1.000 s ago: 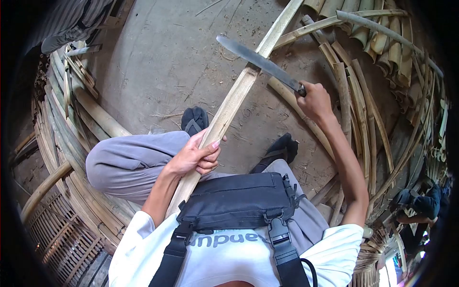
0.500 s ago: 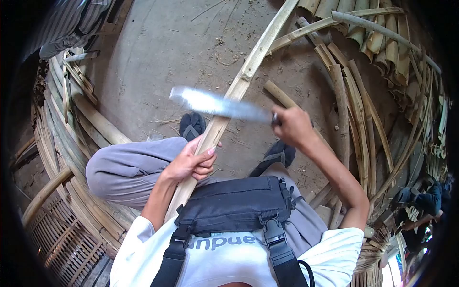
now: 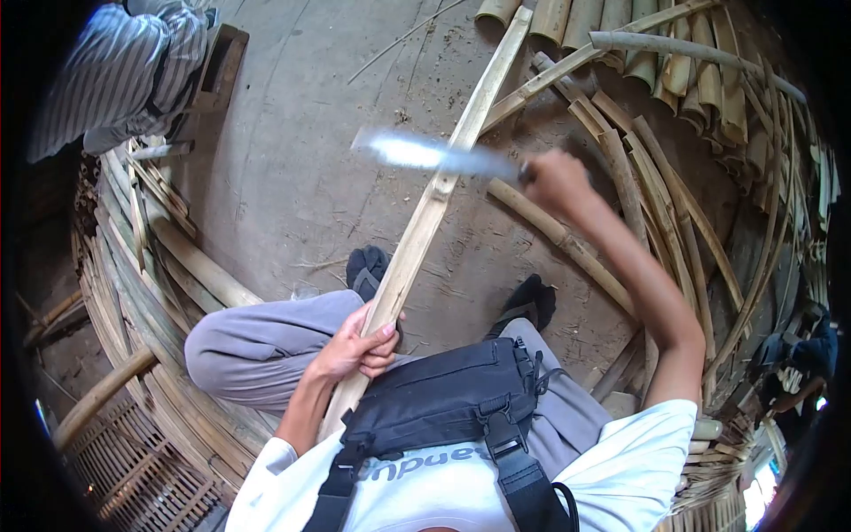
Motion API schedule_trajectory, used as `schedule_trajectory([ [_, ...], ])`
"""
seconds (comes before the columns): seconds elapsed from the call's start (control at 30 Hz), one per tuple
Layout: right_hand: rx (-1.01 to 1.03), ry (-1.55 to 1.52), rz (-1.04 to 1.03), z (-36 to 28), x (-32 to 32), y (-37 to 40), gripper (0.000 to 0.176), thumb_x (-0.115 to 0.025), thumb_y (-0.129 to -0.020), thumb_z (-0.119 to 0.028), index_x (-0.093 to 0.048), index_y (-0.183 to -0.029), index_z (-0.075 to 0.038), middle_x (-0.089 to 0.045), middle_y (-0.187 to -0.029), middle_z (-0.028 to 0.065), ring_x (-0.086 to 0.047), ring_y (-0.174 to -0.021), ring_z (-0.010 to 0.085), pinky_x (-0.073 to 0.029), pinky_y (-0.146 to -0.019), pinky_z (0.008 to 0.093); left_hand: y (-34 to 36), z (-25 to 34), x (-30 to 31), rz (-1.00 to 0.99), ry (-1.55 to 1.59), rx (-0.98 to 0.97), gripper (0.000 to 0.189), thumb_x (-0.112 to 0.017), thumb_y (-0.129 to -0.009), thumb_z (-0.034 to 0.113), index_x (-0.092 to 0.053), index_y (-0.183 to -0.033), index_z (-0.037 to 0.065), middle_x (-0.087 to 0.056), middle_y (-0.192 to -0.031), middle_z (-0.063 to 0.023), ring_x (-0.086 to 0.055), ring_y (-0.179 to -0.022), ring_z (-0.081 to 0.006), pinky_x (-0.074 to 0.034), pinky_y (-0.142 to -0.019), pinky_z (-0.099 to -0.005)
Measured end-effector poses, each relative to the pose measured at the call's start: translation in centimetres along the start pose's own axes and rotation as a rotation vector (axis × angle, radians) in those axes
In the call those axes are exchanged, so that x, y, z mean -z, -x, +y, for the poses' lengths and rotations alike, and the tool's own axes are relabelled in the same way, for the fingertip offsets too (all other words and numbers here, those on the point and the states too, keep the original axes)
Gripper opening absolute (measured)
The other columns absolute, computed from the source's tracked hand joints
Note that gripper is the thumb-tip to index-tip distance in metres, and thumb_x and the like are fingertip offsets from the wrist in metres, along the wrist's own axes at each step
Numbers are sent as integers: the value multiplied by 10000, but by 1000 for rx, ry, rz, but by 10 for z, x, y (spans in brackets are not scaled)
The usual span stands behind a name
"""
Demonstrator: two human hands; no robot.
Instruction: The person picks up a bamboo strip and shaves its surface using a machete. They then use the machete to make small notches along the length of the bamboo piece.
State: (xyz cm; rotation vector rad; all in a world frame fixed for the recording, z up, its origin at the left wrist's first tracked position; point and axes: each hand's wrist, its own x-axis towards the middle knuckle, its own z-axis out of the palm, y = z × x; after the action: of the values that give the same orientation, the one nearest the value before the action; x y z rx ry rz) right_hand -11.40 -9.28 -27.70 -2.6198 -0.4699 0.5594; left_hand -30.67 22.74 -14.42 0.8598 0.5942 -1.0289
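A long split bamboo strip (image 3: 410,235) slants from my lap up toward the far pile, its pale inner side facing me. Near its lower end, my left hand (image 3: 356,344) is closed around it. My right hand (image 3: 560,180) grips the dark handle of a machete (image 3: 434,158). The machete's broad blade is blurred by motion and lies across the strip in this view, just beyond a node. My two feet in dark sandals rest on the floor on either side of the strip's lower half.
Split bamboo pieces (image 3: 674,213) lie in a heap to the right, with wide bamboo halves (image 3: 612,27) at the far end. Bent bamboo lengths (image 3: 151,293) are stacked on the left beside a woven slatted panel (image 3: 146,461). A person in striped clothing (image 3: 111,75) is at the upper left.
The machete and my right hand have moved farther up along the strip, away from my body. My left hand keeps its hold on the bamboo. The whole view has shifted slightly.
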Motion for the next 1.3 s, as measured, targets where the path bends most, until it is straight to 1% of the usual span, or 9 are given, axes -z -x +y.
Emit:
schedule_trajectory([
  [0.17, -334, -62, 301, 81, 20, -71, 288, -594, -745, -143, -689, -983, -12, -681, -882, 243, -674, -845, 388, -546, -789, 467, 21, -10, 5, -4, 38, 23, 245, -508, -1004, 154, -413, -1210, 61, -297, -619, 27, -244, -464, -46, -213, -403, -218],
  [0.3, -253, -163, -74, 6, 29, -24, 255, -585, -745, -139, -694, -942, -20, -676, -849, 256, -676, -821, 392, -548, -785, 471, 25, -6, 5, 24, 56, 41, 235, -511, -1002, 151, -413, -1198, 66, -301, -614, 27, -244, -461, -43, -214, -404, -215],
  [0.4, -61, -107, -74, -14, 13, 0, 223, -601, -748, -165, -713, -916, -71, -685, -812, 218, -680, -801, 385, -548, -800, 478, 32, -3, 1, 65, -6, 60, 238, -518, -1000, 158, -413, -1193, 70, -297, -608, 29, -248, -463, -46, -217, -403, -217],
  [0.53, -291, -109, 57, 59, 7, -58, 375, -600, -777, -205, -637, -1112, -40, -643, -1069, 262, -646, -982, 387, -531, -834, 470, 77, -7, 3, 164, -90, 113, 247, -538, -989, 149, -418, -1192, 76, -329, -603, 27, -278, -462, -50, -239, -402, -219],
  [0.87, -88, -150, -29, 15, 9, -48, 279, -580, -734, -177, -667, -885, 40, -658, -858, 285, -655, -871, 424, -508, -806, 490, 179, -3, 5, 290, 2, 157, 241, -553, -974, 97, -446, -1185, 54, -348, -620, 6, -281, -481, -66, -236, -405, -238],
  [0.97, -142, -330, 315, 24, 15, -64, 254, -599, -779, -194, -647, -839, 48, -647, -713, 199, -652, -674, 291, -515, -664, 411, 176, 2, -4, 335, -45, 89, 292, -635, -932, 150, -480, -1141, 17, -387, -573, -7, -312, -438, -71, -222, -376, -254],
  [1.03, -161, -633, 339, 9, 33, -68, 352, -672, -865, -341, -640, -787, 1, -575, -602, 56, -521, -544, 95, -451, -500, 294, 172, 18, -9, 333, -129, -39, 306, -642, -927, 156, -480, -1139, 6, -410, -589, -17, -329, -438, -75, -235, -375, -253],
  [1.2, 127, -1321, 481, -122, 117, -24, 423, -698, -848, -506, -627, -790, -93, -625, -647, 11, -453, -435, -1, -329, -375, 169, 116, 90, -49, 203, -463, -532, 311, -556, -963, 127, -449, -1221, -12, -460, -647, -12, -404, -475, -69, -317, -418, -229],
  [1.3, 328, -1428, 444, -154, 152, -8, 326, -696, -888, -378, -646, -897, -55, -634, -720, 43, -434, -414, 25, -318, -384, 165, 59, 151, -74, 99, -708, -903, 345, -515, -985, 147, -432, -1289, 7, -438, -601, 0, -388, -440, -64, -311, -395, -220],
])
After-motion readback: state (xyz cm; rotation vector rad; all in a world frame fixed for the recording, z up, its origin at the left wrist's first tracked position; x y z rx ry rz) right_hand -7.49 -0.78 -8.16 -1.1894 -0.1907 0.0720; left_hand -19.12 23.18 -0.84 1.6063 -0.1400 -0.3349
